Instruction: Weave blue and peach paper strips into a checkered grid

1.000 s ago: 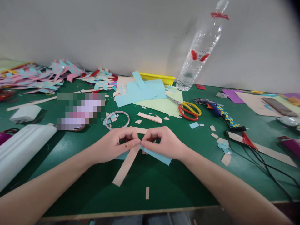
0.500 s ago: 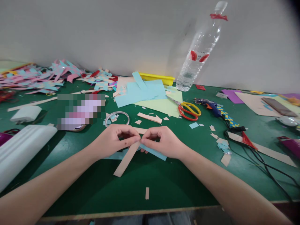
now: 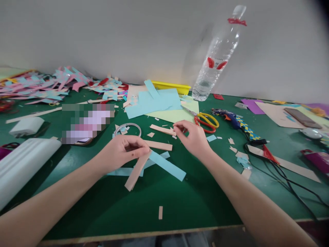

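Note:
My left hand [image 3: 125,151] is closed, with thumb and forefinger pinching a peach paper strip [image 3: 136,173] folded double and a light-blue paper strip [image 3: 168,166] that meet at an angle. More light-blue strips [image 3: 122,171] lie under and behind them, partly hidden. My right hand [image 3: 192,137] is apart from these, to the upper right. Its thumb and fingertips come together at the right end of a peach folded strip [image 3: 160,128]; whether they grip it I cannot tell. Between the hands lies another peach strip [image 3: 160,145].
Scissors [image 3: 207,121] with red and yellow handles lie behind my right hand. A water bottle [image 3: 216,58] stands at the wall, beside coloured sheets [image 3: 159,101]. A tape roll [image 3: 128,128], a phone [image 3: 88,125], a glue gun [image 3: 231,118] with cables and paper scraps lie around the green table.
My right hand has let go of the paper strips and moved up and right to the folded peach strip. My left hand still holds the joined strips, whose blue end now shows more.

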Available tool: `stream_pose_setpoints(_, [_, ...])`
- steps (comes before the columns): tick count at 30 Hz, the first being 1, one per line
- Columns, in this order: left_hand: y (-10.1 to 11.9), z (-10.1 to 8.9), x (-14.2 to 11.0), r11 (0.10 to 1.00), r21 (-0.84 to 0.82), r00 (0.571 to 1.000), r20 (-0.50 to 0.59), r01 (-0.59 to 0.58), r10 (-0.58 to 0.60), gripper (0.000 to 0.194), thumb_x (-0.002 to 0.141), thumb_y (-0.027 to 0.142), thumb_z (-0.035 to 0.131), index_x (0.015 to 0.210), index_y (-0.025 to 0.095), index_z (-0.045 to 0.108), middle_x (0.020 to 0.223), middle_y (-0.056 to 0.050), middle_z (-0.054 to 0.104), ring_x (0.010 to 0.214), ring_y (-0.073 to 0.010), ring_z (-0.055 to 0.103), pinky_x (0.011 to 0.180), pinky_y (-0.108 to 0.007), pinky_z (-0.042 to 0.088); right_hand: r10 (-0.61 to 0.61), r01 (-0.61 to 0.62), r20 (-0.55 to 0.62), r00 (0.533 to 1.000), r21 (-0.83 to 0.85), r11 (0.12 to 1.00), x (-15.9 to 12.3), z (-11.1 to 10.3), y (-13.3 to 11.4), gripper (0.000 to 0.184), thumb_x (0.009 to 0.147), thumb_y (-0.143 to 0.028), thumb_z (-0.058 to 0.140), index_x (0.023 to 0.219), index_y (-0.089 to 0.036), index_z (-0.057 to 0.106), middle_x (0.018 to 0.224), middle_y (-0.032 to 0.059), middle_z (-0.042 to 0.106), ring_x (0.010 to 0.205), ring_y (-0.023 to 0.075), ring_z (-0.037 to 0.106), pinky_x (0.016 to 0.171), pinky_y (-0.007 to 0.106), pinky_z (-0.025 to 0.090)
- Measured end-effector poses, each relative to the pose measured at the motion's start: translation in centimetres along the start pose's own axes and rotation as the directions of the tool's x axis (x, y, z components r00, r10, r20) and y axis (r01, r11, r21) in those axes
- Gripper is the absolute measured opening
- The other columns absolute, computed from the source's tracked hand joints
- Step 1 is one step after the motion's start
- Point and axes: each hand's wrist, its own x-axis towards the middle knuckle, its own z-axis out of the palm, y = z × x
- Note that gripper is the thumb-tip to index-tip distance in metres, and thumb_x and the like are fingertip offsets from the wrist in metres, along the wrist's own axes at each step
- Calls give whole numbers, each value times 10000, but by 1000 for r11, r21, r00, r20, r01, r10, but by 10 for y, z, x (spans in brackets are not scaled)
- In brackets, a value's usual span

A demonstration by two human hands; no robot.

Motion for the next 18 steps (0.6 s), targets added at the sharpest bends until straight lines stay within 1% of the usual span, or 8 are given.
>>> stream_pose_setpoints(1, [0, -1, 0, 1000, -11, 1000, 12, 6, -6, 176, 816, 367, 688, 739, 215, 735, 711, -15, 680, 608, -136, 595, 562, -240, 497, -40, 39, -1, 999, -79, 996, 2, 1, 7, 185, 945, -296, 517, 991, -195, 665, 957, 78, 717, 878, 220, 642, 761, 363, 498])
stream_pose_setpoints(3, [0, -2, 2, 1000, -28, 999, 33, 8, -7, 181, 807, 373, 703, 730, 212, 730, 693, -14, 667, 597, -134, 594, 546, -232, 499, -115, 120, 36, 993, -182, 976, 5, 5, 18, 185, 945, -275, 518, 1037, -193, 657, 1051, 94, 713, 1035, 261, 619, 900, 426, 473])
stream_pose_setpoints(5, [-1, -4, 2, 999, -39, 1000, 24, 6, -5, 204, 813, 393, 703, 719, 213, 726, 679, -12, 654, 580, -128, 584, 528, -225, 497, -129, 147, 93, 987, -234, 961, 6, 10, 25, 207, 947, -294, 529, 1094, -204, 643, 1149, 93, 694, 1126, 277, 592, 993, 471, 428])
stream_pose_setpoints(7, [-3, -6, 2, 999, -39, 1000, -5, 2, -2, 226, 825, 412, 696, 714, 218, 728, 672, -9, 649, 571, -126, 578, 519, -221, 498, -121, 147, 112, 986, -270, 952, 6, 13, 29, 221, 929, -336, 565, 1094, -211, 643, 1213, 95, 670, 1176, 291, 569, 1033, 497, 398])
stream_pose_setpoints(10, [-5, -10, 1, 1000, -15, 996, -83, -17, 16, 217, 832, 415, 697, 727, 229, 738, 707, -6, 671, 616, -132, 599, 547, -216, 512, -118, 154, 134, 984, -297, 942, 5, 14, 30, 219, 906, -348, 598, 1066, -206, 648, 1236, 95, 656, 1194, 297, 558, 1046, 496, 389])
stream_pose_setpoints(14, [-5, -19, -1, 1000, -17, 977, -212, -24, 19, 151, 834, 386, 712, 815, 242, 752, 853, 16, 720, 765, -143, 641, 682, -220, 543, -149, 189, 155, 977, -287, 939, 4, 15, 29, 148, 919, -268, 553, 1015, -193, 637, 1161, 92, 678, 1138, 279, 586, 1029, 465, 395])
stream_pose_setpoints(16, [-4, -23, -1, 999, -39, 966, -258, -13, 2, 157, 851, 389, 703, 867, 240, 750, 905, 22, 729, 803, -140, 649, 731, -225, 546, -146, 182, 150, 978, -262, 948, 5, 15, 29, 113, 913, -242, 549, 979, -196, 628, 1126, 88, 686, 1111, 270, 595, 1020, 455, 399])
stream_pose_setpoints(18, [-3, -27, 0, 999, -38, 957, -288, 3, -14, 190, 866, 409, 691, 906, 232, 748, 904, 14, 733, 806, -140, 654, 737, -229, 550, -124, 152, 131, 984, -228, 962, 5, 16, 29, 89, 883, -217, 582, 964, -198, 613, 1107, 85, 687, 1094, 265, 599, 1011, 449, 408])
